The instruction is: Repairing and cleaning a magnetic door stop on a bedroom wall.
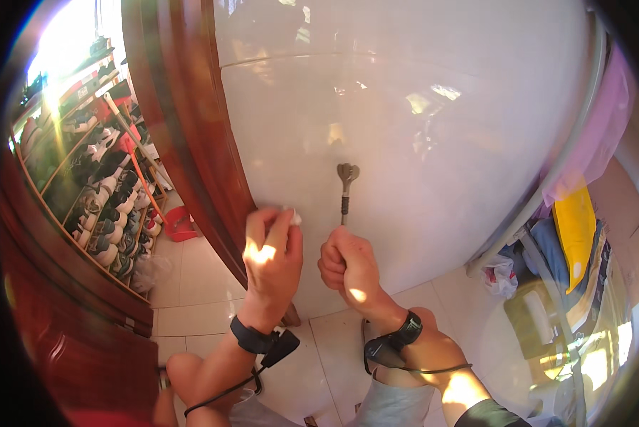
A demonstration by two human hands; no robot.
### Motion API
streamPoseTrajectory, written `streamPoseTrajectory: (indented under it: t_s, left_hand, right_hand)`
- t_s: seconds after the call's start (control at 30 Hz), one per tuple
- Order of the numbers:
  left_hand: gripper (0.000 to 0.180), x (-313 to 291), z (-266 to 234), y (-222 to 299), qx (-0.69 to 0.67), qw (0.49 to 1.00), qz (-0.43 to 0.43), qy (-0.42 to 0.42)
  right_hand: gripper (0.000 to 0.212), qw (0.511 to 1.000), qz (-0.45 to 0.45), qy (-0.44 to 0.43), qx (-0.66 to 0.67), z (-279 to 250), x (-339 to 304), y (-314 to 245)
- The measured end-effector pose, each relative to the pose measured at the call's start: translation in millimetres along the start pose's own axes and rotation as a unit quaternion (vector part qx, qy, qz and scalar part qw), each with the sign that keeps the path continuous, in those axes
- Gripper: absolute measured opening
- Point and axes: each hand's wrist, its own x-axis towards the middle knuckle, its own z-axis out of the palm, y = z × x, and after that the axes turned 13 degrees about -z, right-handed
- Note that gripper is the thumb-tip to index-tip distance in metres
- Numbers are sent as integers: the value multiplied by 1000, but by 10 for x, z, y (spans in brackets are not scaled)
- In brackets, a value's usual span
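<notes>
My right hand [351, 263] is closed in a fist around the lower end of a slim dark stick [345, 191]. The stick points up in front of the glossy white wall panel [419, 178]. It has a dark ribbed collar and a lobed, fan-like head; its lower end is hidden in my fist. To the left, my left hand [273, 245] has its fingers curled beside the wooden door frame. A small white wad [295, 218] shows at its fingertips, its material too small to tell. Both wrists carry black straps with a cord.
Through the doorway at left stands a rack full of shoes [106, 206], with a red dustpan [181, 224] and long handles. The dark red door frame [198, 121] runs beside my left hand. At right are a yellow cloth [574, 228], a plastic bag [499, 276] and cardboard.
</notes>
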Motion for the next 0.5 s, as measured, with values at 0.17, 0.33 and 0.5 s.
streamPoseTrajectory:
  t_s: [0.17, 0.33, 0.5]
  left_hand:
    - [25, 507, 45, 188, 30, 989, 101, 108]
    - [25, 440, 67, 140, 85, 989, 113, 50]
    - [27, -248, 347, -885, 72, 989, 89, -91]
  right_hand:
    - [48, 999, -38, 2, -27, -177, 9, 137]
    - [54, 997, -3, 48, -62, -288, 3, 181]
    - [60, 994, -58, 88, 25, -307, 13, 472]
